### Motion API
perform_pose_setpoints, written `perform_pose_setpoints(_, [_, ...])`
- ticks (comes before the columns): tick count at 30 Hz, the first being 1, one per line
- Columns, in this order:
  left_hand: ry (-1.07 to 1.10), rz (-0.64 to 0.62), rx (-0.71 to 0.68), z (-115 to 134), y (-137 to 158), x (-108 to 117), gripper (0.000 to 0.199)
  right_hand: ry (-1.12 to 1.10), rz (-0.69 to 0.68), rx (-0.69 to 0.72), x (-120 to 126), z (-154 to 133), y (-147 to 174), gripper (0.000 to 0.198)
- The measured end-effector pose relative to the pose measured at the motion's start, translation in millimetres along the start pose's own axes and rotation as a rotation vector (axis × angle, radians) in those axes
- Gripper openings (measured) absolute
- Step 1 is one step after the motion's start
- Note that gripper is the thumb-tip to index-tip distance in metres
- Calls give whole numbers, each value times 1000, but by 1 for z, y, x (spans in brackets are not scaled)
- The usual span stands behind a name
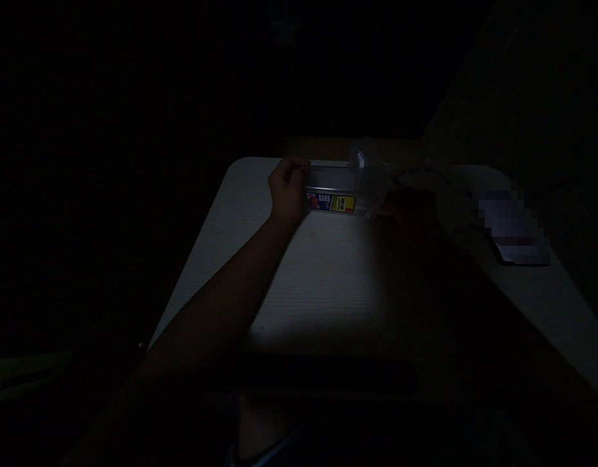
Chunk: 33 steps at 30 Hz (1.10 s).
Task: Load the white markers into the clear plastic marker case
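Note:
The scene is very dark. My left hand (287, 188) grips the left end of a clear plastic box (335, 185) that lies on a white table (323, 279); the box has a red, blue and yellow label on its front. My right hand (408, 207) is in deep shadow at the box's right end, next to crumpled clear plastic (374, 188). Whether the right hand holds the box or the plastic cannot be made out.
A flat object (515, 227) lies on the table at the right, blurred out. Thin cords or wires (445, 178) trail across the table's far right. Beyond the table's edges everything is black. A dark strip (328, 373) runs along the near edge.

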<state>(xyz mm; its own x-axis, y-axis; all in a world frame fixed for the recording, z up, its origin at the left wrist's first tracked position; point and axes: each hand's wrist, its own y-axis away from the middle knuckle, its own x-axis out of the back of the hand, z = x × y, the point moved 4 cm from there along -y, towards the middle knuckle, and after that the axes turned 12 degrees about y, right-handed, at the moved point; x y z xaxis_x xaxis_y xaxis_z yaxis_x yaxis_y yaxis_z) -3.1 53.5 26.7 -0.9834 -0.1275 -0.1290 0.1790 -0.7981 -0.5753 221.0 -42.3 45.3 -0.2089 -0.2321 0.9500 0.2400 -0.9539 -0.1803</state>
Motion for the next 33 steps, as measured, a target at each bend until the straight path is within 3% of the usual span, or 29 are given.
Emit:
perform_pose_setpoints(4, [-12,4,4,1,0,0,18,-21,-77,24,-3,-4,-4,34])
perform_pose_setpoints(9, [-5,-18,-5,1,0,0,16,19,-32,30,0,-9,-4,35])
perform_pose_setpoints(20, [16,-19,-15,1,0,1,16,10,-86,-32,10,-2,5,42])
perform_pose_setpoints(25, [18,-29,-16,0,0,0,18,-16,10,-13,7,-7,5,38])
perform_pose_setpoints(33, [13,-18,-5,0,1,0,19,83,-60,23,5,-13,1,39])
